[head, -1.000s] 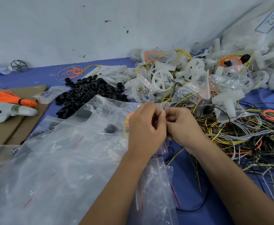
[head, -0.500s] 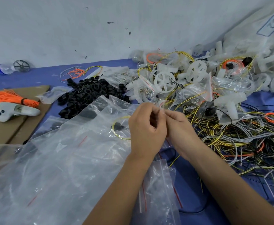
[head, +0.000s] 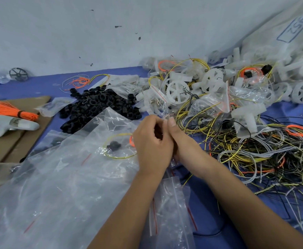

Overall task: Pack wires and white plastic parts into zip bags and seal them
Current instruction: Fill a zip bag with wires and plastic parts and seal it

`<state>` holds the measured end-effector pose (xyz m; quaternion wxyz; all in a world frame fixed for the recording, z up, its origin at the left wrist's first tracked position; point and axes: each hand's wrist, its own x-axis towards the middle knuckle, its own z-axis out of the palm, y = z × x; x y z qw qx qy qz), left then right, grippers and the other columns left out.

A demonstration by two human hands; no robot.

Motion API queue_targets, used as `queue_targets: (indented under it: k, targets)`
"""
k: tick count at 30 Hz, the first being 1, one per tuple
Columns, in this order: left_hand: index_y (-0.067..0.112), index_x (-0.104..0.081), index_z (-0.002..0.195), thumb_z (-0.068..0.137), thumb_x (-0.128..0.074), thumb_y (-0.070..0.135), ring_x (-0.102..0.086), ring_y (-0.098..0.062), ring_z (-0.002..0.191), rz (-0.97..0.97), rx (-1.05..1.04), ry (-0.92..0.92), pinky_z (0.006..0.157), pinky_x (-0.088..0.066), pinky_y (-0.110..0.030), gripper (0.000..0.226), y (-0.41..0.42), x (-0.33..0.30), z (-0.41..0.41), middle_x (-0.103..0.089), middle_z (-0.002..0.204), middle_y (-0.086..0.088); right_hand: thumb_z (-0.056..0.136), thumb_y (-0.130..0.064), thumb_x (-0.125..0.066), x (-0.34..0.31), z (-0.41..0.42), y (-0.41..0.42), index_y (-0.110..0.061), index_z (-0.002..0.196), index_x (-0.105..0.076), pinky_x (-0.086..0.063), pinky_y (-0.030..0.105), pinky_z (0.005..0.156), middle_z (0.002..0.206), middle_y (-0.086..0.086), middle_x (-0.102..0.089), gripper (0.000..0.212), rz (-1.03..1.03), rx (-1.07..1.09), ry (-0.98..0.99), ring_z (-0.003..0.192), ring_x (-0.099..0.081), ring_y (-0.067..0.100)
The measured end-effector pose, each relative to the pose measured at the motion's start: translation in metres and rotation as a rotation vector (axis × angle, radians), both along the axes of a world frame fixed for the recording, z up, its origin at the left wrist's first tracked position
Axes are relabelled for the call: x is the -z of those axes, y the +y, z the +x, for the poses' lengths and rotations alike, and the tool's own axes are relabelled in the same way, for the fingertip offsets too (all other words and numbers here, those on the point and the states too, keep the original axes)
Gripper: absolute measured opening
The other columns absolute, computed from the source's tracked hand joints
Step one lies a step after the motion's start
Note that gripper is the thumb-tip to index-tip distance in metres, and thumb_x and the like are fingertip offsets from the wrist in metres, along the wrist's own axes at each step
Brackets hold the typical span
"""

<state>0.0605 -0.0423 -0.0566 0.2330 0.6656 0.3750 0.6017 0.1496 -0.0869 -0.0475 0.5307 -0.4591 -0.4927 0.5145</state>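
My left hand (head: 151, 142) and my right hand (head: 180, 141) meet at the middle of the blue table, fingers curled together and pinching the top edge of a small clear zip bag (head: 165, 116). Most of that bag is hidden behind my hands. To the left a yellow wire loop with a black part (head: 113, 146) lies among clear bags. A tangle of yellow, grey, black and orange wires (head: 255, 151) spreads to the right. White plastic wheels and tubes (head: 176, 90) are heaped behind my hands.
A pile of black rings (head: 96, 106) lies at the back left. Empty clear zip bags (head: 60, 186) cover the near left. On cardboard (head: 12, 142) at the left lie an orange wire bundle (head: 8, 112) and a white controller (head: 8, 124). A big sack (head: 291, 33) leans at the back right.
The yellow wire loop with the black part now lies further left, clear of my left hand. Both hands stay pressed together at the bag's edge.
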Motion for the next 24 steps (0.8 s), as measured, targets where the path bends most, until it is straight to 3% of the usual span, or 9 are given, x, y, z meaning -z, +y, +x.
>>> queue_targets:
  k: [2, 4, 6, 11, 14, 16, 19, 21, 24]
  targets:
    - [0.020, -0.048, 0.068, 0.096, -0.060, 0.029, -0.049, -0.011, 0.060, -0.030, 0.025, 0.068, 0.058, -0.035, -0.023, 0.032, 0.000, 0.003, 0.001, -0.050, 0.061, 0.010, 0.101, -0.062, -0.038, -0.003, 0.003, 0.001, -0.026, 0.088, -0.077, -0.053, 0.021, 0.070, 0.085, -0.007, -0.076, 0.055, 0.070, 0.145, -0.173, 0.083, -0.069, 0.004]
    - [0.025, -0.041, 0.064, 0.096, -0.058, 0.029, -0.044, -0.010, 0.057, -0.093, 0.056, 0.143, 0.058, -0.035, -0.027, 0.036, 0.002, 0.005, 0.003, -0.047, 0.057, 0.009, 0.106, -0.049, -0.041, -0.002, 0.009, 0.002, -0.021, 0.066, -0.068, -0.045, 0.027, 0.057, 0.058, -0.010, -0.061, 0.055, 0.143, 0.333, -0.396, 0.060, -0.055, 0.001]
    - [0.023, -0.041, 0.062, 0.096, -0.058, 0.025, -0.043, -0.012, 0.055, -0.164, 0.098, 0.185, 0.058, -0.040, -0.037, 0.038, 0.005, 0.008, 0.005, -0.047, 0.055, 0.007, 0.105, -0.042, -0.049, 0.000, 0.017, 0.004, -0.015, 0.062, -0.061, -0.039, 0.032, 0.055, 0.052, -0.003, -0.055, 0.052, 0.210, 0.523, -0.623, 0.053, -0.046, 0.005]
    - [0.016, -0.052, 0.069, 0.092, -0.064, 0.021, -0.055, -0.028, 0.065, -0.153, 0.133, 0.441, 0.062, -0.042, -0.045, 0.027, 0.008, 0.013, 0.006, -0.059, 0.064, -0.004, 0.099, -0.027, -0.056, -0.015, 0.033, 0.018, -0.013, 0.077, -0.070, -0.053, 0.042, 0.067, 0.067, -0.002, -0.070, 0.030, 0.340, 0.856, -0.704, 0.065, -0.066, 0.018]
    - [0.020, -0.048, 0.069, 0.087, -0.065, 0.021, -0.057, -0.031, 0.068, -0.119, 0.157, 0.581, 0.059, -0.041, -0.041, 0.025, 0.006, 0.015, 0.006, -0.060, 0.067, -0.005, 0.092, -0.020, -0.059, -0.037, 0.042, 0.040, -0.018, 0.096, -0.072, -0.052, 0.039, 0.078, 0.089, 0.002, -0.073, 0.014, 0.390, 0.906, -1.028, 0.087, -0.065, 0.026]
    - [0.020, -0.048, 0.068, 0.086, -0.065, 0.020, -0.055, -0.028, 0.065, -0.146, 0.166, 0.570, 0.057, -0.040, -0.039, 0.025, 0.007, 0.015, 0.006, -0.059, 0.064, -0.003, 0.084, -0.006, -0.061, -0.046, 0.045, 0.060, -0.016, 0.118, -0.067, -0.049, 0.041, 0.085, 0.115, 0.009, -0.065, 0.036, 0.381, 0.773, -1.313, 0.112, -0.053, 0.034]
    - [0.017, -0.051, 0.069, 0.084, -0.064, 0.018, -0.055, -0.027, 0.065, -0.157, 0.175, 0.558, 0.057, -0.042, -0.040, 0.020, 0.008, 0.016, 0.005, -0.059, 0.065, -0.002, 0.076, 0.002, -0.060, -0.050, 0.044, 0.080, -0.018, 0.141, -0.049, -0.047, 0.046, 0.088, 0.148, 0.019, -0.037, 0.069, 0.150, 0.531, -1.626, 0.130, -0.033, 0.042]
    - [0.017, -0.052, 0.070, 0.082, -0.064, 0.017, -0.055, -0.028, 0.064, -0.166, 0.185, 0.546, 0.058, -0.043, -0.042, 0.017, 0.007, 0.017, 0.005, -0.059, 0.064, -0.001, 0.079, 0.000, -0.060, -0.046, 0.044, 0.085, -0.019, 0.137, -0.053, -0.046, 0.045, 0.085, 0.154, 0.019, -0.026, 0.061, 0.082, 0.500, -1.695, 0.131, -0.032, 0.042]
    - [0.017, -0.052, 0.069, 0.081, -0.062, 0.018, -0.054, -0.026, 0.063, -0.177, 0.187, 0.534, 0.058, -0.044, -0.043, 0.016, 0.008, 0.017, 0.006, -0.058, 0.063, 0.000, 0.081, 0.001, -0.061, -0.041, 0.046, 0.085, -0.015, 0.122, -0.065, -0.049, 0.044, 0.078, 0.141, 0.019, -0.037, 0.044, 0.159, 0.628, -1.591, 0.123, -0.039, 0.040]
